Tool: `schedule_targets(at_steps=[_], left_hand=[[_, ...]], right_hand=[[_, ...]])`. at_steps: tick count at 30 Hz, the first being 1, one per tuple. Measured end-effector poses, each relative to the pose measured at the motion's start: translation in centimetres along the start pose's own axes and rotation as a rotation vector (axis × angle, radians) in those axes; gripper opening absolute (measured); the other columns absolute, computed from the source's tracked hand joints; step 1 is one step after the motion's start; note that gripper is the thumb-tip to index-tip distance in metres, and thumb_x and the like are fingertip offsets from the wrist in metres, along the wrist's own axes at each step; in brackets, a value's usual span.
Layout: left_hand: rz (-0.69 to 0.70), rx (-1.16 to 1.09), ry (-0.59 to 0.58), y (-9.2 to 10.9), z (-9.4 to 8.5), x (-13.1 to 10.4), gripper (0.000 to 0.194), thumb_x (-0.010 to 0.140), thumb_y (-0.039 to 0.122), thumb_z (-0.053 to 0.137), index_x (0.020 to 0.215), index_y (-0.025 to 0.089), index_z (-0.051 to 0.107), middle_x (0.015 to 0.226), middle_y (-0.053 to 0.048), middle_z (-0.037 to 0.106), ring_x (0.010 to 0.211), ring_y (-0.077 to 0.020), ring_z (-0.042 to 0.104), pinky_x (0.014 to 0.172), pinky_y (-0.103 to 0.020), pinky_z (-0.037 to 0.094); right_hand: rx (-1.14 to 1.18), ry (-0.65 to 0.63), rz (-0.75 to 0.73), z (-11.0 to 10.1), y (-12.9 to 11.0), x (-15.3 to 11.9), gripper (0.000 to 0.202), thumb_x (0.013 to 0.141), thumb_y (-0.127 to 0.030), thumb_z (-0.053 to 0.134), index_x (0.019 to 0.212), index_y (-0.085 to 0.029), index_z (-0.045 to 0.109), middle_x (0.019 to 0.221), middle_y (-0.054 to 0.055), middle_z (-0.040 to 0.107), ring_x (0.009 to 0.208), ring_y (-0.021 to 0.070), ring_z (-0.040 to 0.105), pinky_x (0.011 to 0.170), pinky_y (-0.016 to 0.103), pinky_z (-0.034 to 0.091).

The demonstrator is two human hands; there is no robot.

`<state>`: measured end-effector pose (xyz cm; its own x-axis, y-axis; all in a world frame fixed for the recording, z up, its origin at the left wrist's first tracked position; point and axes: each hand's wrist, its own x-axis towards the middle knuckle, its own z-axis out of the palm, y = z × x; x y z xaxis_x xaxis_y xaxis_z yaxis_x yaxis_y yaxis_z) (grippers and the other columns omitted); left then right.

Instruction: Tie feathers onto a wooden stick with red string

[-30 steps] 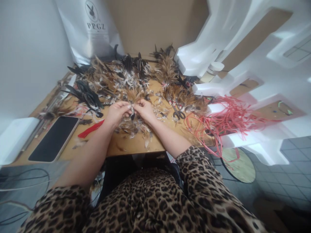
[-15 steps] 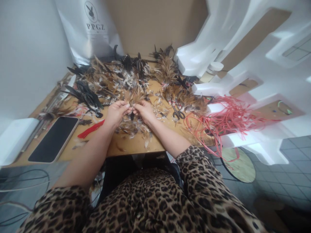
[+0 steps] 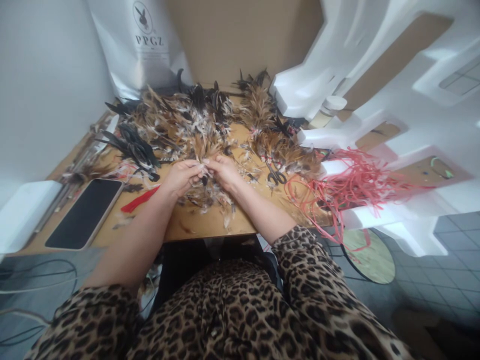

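A small bunch of brown feathers [image 3: 205,146] is pinched between my two hands over the front half of the wooden table [image 3: 210,226]. My left hand [image 3: 182,177] is closed, thumb and fingertips at the pale quill ends. From the other side my right hand [image 3: 224,172] grips the same ends, its fingers curled. The feather tips point away from me. Heaps of brown and white feathers [image 3: 161,120] lie behind the hands, and loose pale feathers [image 3: 206,196] lie below them. Black feathers [image 3: 131,147] rest to the left.
Black scissors [image 3: 276,176] and a second brown feather heap [image 3: 287,152] lie right of my hands. Red strips [image 3: 352,182] hang over white foam [image 3: 397,227]. At left are a phone [image 3: 85,215], a white box [image 3: 28,215] and a red bundle [image 3: 139,200]. A silver bag [image 3: 150,65] stands behind.
My fingers have shifted slightly at the quill ends, and the right hand has turned a little over them. More of the pale ends shows between the hands. The bunch stays in place.
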<state>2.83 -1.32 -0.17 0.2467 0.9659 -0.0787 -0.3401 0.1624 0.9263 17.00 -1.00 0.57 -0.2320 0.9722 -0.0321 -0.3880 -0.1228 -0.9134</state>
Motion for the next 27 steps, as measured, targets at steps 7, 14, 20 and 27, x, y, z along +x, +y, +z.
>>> schedule_targets(at_steps=[7,14,20,27], left_hand=[[-0.04,-0.055,0.009,-0.42,0.29,0.22,0.027,0.056,0.025,0.082,0.075,0.011,0.069,0.065,-0.003,0.065,0.052,-0.0053,0.056,0.047,-0.013,0.043],[0.155,0.109,0.198,-0.38,0.28,0.35,0.027,0.057,0.029,0.08,0.075,0.013,0.066,0.051,0.001,0.057,0.041,-0.0061,0.048,0.036,-0.015,0.031],[0.183,0.119,0.208,-0.25,0.08,0.44,0.022,0.058,0.027,0.078,0.067,0.013,0.063,0.051,0.001,0.057,0.039,-0.0046,0.044,0.037,-0.016,0.029],[0.21,0.111,0.208,-0.22,0.16,0.5,0.021,0.058,0.025,0.078,0.063,0.013,0.062,0.05,0.001,0.056,0.041,-0.0047,0.045,0.039,-0.016,0.03]], right_hand=[[0.01,0.068,0.023,-0.16,0.19,0.28,0.043,0.052,-0.042,0.08,0.06,-0.017,0.045,0.05,-0.007,0.05,0.048,0.0051,0.042,0.05,0.02,0.032],[-0.169,0.173,-0.092,-0.15,0.1,-0.1,0.038,0.056,-0.041,0.077,0.062,-0.016,0.05,0.054,-0.007,0.05,0.051,0.0051,0.042,0.052,0.019,0.034],[-0.188,0.069,-0.099,0.01,-0.07,-0.3,0.035,0.058,-0.041,0.076,0.068,-0.015,0.055,0.055,-0.006,0.053,0.049,0.0049,0.042,0.05,0.018,0.032],[-0.304,0.078,-0.058,0.02,-0.25,-0.31,0.022,0.063,-0.029,0.073,0.066,-0.014,0.057,0.052,-0.004,0.057,0.049,0.0063,0.048,0.054,0.019,0.038]])
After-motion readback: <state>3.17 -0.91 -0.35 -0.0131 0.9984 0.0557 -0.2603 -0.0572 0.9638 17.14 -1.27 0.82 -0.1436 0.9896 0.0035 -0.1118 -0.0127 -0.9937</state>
